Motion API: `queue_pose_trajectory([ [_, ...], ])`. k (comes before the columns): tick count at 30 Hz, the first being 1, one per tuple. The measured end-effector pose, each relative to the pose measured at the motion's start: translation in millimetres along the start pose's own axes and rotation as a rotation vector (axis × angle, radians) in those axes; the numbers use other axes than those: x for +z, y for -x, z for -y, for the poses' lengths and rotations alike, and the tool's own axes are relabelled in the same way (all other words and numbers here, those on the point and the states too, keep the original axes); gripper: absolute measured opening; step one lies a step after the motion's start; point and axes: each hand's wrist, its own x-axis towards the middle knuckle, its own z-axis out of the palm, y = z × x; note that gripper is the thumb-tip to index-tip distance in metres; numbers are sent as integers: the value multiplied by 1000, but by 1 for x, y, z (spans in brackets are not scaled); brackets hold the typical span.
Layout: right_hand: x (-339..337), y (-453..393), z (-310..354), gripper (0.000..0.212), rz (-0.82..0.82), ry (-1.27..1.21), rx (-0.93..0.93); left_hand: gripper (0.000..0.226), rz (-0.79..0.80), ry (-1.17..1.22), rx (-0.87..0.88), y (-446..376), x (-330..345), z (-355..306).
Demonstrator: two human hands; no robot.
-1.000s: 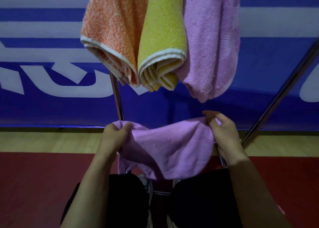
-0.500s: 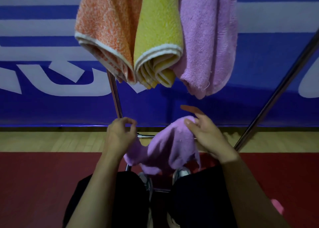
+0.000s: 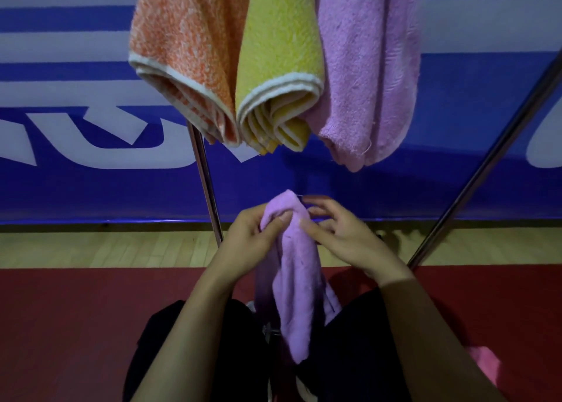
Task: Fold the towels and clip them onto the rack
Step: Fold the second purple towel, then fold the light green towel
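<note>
A lilac towel [image 3: 296,283] hangs folded lengthwise in front of my knees. My left hand [image 3: 249,243] grips its upper end, thumb pressed on the fold. My right hand [image 3: 340,237] touches the same end from the right with its fingers spread. Above, three folded towels hang side by side from the rack's top, which is out of view: an orange one [image 3: 188,51], a yellow one [image 3: 279,61] and a lilac one [image 3: 368,67]. The clips cannot be seen.
Two metal rack legs slant down, the left leg [image 3: 205,185] behind my left hand and the right leg [image 3: 486,164] at the right. A blue and white banner [image 3: 76,134] stands behind. A pink cloth [image 3: 486,362] lies on the red floor at lower right.
The lilac towel was stretched wide between both hands. My hands came together and folded it, and it now hangs narrow and long from my left hand.
</note>
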Motion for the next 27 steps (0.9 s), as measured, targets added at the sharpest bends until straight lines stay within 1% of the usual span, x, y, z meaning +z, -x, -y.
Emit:
queue_pose_trajectory([
  [1, -2, 2, -4, 67, 71, 130, 17, 28, -13, 22, -2, 2, -2, -4],
  [3, -3, 7, -5, 78, 192, 372, 55, 26, 2, 87, -7, 4, -5, -7],
  [5, 2, 9, 0, 79, 217, 481, 74, 25, 36, 169, -19, 5, -8, -5],
  [6, 4, 9, 2, 76, 211, 487, 61, 27, 46, 196, -20, 5, -8, -4],
  [9, 10, 8, 4, 49, 200, 435, 17, 31, 35, 229, -9, 6, -7, -5],
  [10, 11, 7, 4, 45, 196, 432, 14, 30, 15, 218, -8, 6, -7, -4],
  [12, 11, 5, 0, 46, 183, 448, 24, 29, -50, 190, -18, 5, -9, -2],
  [15, 9, 2, -6, 46, 184, 565, 84, 23, -162, 219, -60, 5, -12, -4],
  [19, 9, 1, -17, 63, 224, 680, 112, 26, -255, 356, -114, 4, -19, -9],
  [20, 9, 0, -20, 59, 231, 703, 117, 25, -278, 415, -144, 3, -20, -10],
  [22, 7, -1, -24, 40, 237, 717, 130, 25, -321, 548, -202, 2, -24, -10],
  [23, 6, -1, -25, 35, 236, 703, 124, 26, -339, 586, -214, 2, -25, -11],
  [25, 4, -1, -26, 36, 233, 670, 102, 29, -368, 576, -215, 2, -27, -10],
  [27, 3, -1, -27, 33, 208, 651, 80, 33, -358, 574, -187, 3, -26, -10],
])
